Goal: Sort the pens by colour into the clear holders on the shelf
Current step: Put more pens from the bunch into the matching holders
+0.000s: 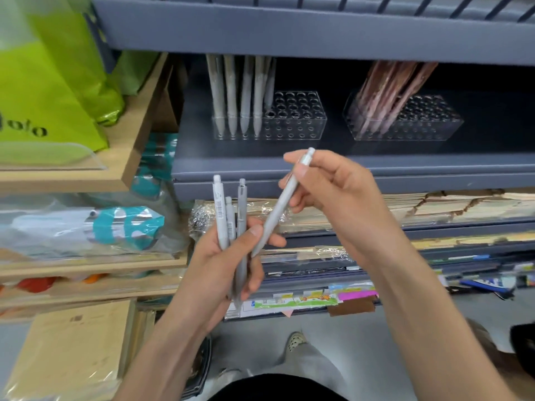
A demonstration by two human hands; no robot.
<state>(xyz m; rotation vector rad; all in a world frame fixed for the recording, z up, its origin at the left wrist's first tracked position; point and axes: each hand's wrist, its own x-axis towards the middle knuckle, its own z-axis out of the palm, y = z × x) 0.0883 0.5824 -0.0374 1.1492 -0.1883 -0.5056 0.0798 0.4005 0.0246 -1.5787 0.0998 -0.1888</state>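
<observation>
Grey pens (241, 94) and pink pens (390, 91) — tops hidden behind the upper shelf (289, 33). Green bag (43, 82) — cut off at left, lettering partial. Barcode labels (221, 211) — illegible.

Both forearms are bare, with no sleeves, watch or rings showing. The left hand (228, 256) and right hand (333, 192) have short, plain nails. At the bottom of the frame are light grey trousers (312, 363), a dark top (275, 389) and a pale perforated shoe (296, 341).
</observation>
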